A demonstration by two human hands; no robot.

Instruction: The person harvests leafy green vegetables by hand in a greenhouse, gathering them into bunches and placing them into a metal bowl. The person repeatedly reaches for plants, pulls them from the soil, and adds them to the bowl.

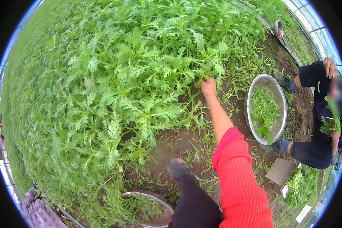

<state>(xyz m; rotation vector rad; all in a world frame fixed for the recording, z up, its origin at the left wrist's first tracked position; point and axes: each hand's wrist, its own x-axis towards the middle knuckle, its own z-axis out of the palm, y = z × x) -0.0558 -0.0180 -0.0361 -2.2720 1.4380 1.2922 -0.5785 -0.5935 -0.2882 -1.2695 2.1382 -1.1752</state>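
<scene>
At the edge of a dense bed of leafy green plants (142,111), my right hand (208,87) reaches out in a rolled-up red sleeve. Its fingers are closed around the lower part of a leafy plant (209,67); the fingertips are partly hidden by leaves. Only a small skin-coloured patch shows at the bottom edge, by the near metal basin (159,199); it may be part of my left hand, and its fingers cannot be made out. Cut greens (142,206) lie in that basin. Bare soil with scattered stems lies under my right forearm.
A co-worker (320,94) sits at the right, greens in one hand, beside an oval metal basin (248,114) of greens. Cardboard (280,171) and a pile of greens (299,186) lie lower right. A metal bowl (278,28) stands upper right. Another person (41,212) is lower left.
</scene>
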